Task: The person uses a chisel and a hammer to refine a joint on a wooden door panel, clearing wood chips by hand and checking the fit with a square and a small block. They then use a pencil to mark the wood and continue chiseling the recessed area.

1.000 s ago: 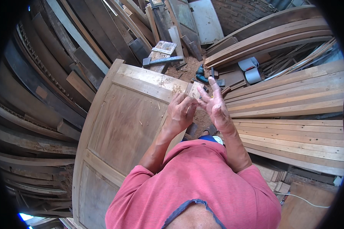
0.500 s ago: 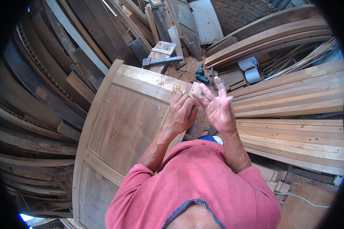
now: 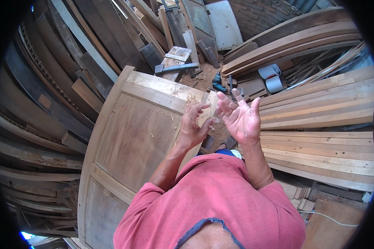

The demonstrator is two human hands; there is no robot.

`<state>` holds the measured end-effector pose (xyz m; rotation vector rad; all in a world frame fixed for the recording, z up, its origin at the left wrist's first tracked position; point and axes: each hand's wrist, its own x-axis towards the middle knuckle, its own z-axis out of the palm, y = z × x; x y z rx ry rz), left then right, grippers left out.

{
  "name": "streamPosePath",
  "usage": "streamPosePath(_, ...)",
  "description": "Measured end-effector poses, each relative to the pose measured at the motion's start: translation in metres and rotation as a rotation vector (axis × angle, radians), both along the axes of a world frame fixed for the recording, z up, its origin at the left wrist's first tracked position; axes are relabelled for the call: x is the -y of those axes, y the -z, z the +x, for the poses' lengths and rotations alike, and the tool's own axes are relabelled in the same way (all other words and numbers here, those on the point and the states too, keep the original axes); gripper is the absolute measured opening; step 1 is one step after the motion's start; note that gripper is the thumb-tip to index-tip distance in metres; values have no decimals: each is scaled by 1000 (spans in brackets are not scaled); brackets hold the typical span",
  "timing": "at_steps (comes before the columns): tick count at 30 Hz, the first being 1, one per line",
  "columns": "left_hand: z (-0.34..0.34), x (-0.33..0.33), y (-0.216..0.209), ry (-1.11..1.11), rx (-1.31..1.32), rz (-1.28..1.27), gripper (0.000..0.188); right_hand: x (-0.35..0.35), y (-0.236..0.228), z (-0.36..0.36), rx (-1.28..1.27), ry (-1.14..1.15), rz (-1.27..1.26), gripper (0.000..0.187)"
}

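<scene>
A wooden panel door lies flat to my left, its frame and recessed panels dotted with a few shavings. Over its right edge hovers my left hand, fingers curved and thumb apart, with nothing visible between them. My right hand is raised beside it, palm up and fingers spread, holding nothing. Pale dust coats the fingertips of both hands. The two hands are apart from each other.
A green power tool rests on the shaving-strewn floor beyond the door. Stacked planks fill the right side; long boards lean along the left. A white rolled sheet lies near the right stack.
My left hand has opened from a closed pinch and drawn away from the right. My right hand has turned, its fingers and thumb now spread wider.
</scene>
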<state>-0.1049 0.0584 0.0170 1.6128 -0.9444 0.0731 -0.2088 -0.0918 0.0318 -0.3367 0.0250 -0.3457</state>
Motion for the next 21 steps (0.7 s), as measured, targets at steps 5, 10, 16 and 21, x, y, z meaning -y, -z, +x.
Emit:
streamPosePath(5,6,7,-1,4,127,36,27,-15,-2,3,-106,25,39,77)
streamPosePath(10,15,10,2,-43,363,41,21,-22,0,2,-125,76,53,76)
streamPosePath(16,12,7,7,-6,72,74,7,-20,5,1,-92,44,-151,80)
streamPosePath(21,24,2,7,-54,49,96,13,-16,7,0,-63,-57,-381,91)
